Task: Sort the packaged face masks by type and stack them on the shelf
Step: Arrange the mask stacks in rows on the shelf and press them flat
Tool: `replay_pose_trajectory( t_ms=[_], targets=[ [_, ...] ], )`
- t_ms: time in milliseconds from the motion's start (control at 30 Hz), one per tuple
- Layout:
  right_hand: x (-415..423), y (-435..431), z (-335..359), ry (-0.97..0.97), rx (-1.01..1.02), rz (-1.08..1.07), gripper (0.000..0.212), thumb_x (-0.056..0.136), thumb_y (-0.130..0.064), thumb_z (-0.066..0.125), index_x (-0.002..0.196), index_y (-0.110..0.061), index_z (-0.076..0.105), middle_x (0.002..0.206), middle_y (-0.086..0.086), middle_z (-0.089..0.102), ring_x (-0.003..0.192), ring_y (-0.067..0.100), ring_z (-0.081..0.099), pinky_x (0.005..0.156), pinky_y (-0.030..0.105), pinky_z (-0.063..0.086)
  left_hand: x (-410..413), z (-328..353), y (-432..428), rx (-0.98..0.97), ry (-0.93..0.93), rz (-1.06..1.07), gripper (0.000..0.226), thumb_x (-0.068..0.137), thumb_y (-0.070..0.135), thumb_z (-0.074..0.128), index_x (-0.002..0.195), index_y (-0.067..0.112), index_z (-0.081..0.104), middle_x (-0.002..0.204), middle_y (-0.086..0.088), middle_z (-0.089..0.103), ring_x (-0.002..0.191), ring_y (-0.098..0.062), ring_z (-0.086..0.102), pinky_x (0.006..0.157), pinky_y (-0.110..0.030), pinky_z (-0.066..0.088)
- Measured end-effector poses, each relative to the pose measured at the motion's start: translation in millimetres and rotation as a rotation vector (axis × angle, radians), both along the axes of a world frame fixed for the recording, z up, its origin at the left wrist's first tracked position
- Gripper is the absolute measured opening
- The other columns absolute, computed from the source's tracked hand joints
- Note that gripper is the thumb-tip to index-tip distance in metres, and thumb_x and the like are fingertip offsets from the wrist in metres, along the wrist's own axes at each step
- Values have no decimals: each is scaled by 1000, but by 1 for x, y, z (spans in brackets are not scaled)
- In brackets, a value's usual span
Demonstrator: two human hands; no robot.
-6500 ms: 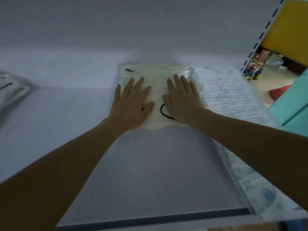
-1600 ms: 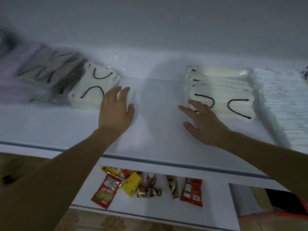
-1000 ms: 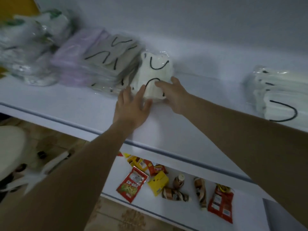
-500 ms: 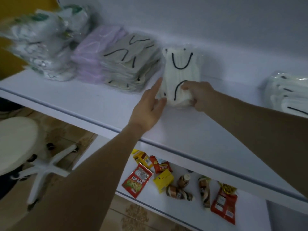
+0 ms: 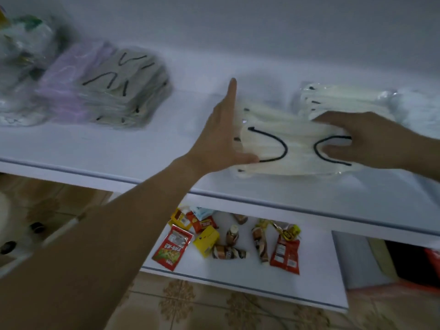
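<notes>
Cream-coloured masks with black ear loops, sealed in a clear pack (image 5: 281, 148), sit between both hands at the middle right of the white shelf (image 5: 142, 148). The left hand (image 5: 221, 139) is flat and spread, its straight fingers set edge-on against the pack's left side and the thumb at its near left corner. The right hand (image 5: 371, 139) grips the pack's right end, fingers curled over the far edge and thumb pressed on top beside a loop. Whether the pack rests on the shelf or hangs just above it cannot be told.

Much of the sorting looks done. Just behind the held pack, to the far right, lies a pile of matching cream packs (image 5: 338, 98), so this one seems about to join its own kind. At the far left are three other groups, side by side: grey masks with black loops (image 5: 128, 86), purple masks (image 5: 64, 86), and blurred clear bags with green print (image 5: 21, 51).

What is left, in my judgement, is to lay the held pack squarely on the cream pile and then tidy the left groups, which look loosely heaped. The lower shelf (image 5: 316, 277) holds only snacks (image 5: 228, 239).
</notes>
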State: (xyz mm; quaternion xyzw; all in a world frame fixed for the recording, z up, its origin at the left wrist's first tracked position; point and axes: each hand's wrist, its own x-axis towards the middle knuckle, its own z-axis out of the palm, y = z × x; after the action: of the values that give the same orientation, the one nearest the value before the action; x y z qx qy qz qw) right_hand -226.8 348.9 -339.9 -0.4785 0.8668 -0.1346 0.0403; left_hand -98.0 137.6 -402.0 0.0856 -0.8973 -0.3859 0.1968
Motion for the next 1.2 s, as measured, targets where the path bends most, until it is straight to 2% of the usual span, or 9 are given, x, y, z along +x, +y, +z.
replay_pose_trajectory(
  t_ms=[167,300,400,567,733,833,1000,1100,1200],
  targets=[
    [-16,29,-34,-123,28,26,57,82,-12,68,134,-18,46,115,-2,53,96,10,47,74,14,29,-21,-26,25,262,-72,-106,133,67,3,82,143,22,-25,143,10,0,117,14,14,99,-17,31],
    [-31,34,-42,-168,31,-37,72,80,-23,71,141,-26,33,138,0,41,115,8,40,87,15,26,-28,-22,20,144,-107,-95,125,71,-1,77,143,17,-23,147,10,2,119,8,26,89,-2,31],
    [-39,43,-45,-203,181,-144,81,79,-24,72,145,-27,24,143,5,38,126,22,40,94,26,32,-26,-16,33,67,-82,-8,110,77,5,74,147,15,-10,127,15,19,108,-6,46,80,-7,38],
    [-47,70,-21,-171,-255,-272,71,77,-17,73,138,-25,37,117,1,48,109,13,47,77,15,31,-38,-3,49,125,148,46,102,79,8,72,146,21,-3,137,26,21,105,17,31,79,10,28],
    [-40,102,-31,-163,-332,-312,73,76,-22,74,139,-21,37,115,-4,48,105,6,43,77,7,25,-31,-19,71,125,89,-47,101,73,36,75,132,49,-6,150,2,27,124,-6,43,95,-6,38],
    [-31,107,-62,-171,-391,-306,63,80,-17,71,135,-12,43,126,-2,46,114,6,39,88,5,22,-30,-37,81,99,40,-64,109,61,56,74,131,55,-9,130,16,29,121,1,33,97,-5,31],
    [-23,106,-77,-198,-533,-357,63,82,-12,69,137,-10,38,126,-6,38,115,2,34,90,3,22,-39,-42,93,129,108,2,112,68,23,83,131,48,-5,127,21,31,110,16,33,82,10,26],
    [-22,108,-63,-187,-659,-376,68,81,-15,70,139,-16,34,126,-11,38,115,1,37,93,9,28,-44,-29,94,16,248,60,102,75,22,78,144,38,5,130,26,32,115,7,35,87,8,23],
    [-30,114,-55,-170,-700,-307,76,79,-13,71,138,-24,24,122,-8,40,111,-2,40,92,4,31,-50,-18,91,-80,298,38,106,74,26,78,148,19,2,125,12,40,116,-11,38,92,2,21]
  ],
)
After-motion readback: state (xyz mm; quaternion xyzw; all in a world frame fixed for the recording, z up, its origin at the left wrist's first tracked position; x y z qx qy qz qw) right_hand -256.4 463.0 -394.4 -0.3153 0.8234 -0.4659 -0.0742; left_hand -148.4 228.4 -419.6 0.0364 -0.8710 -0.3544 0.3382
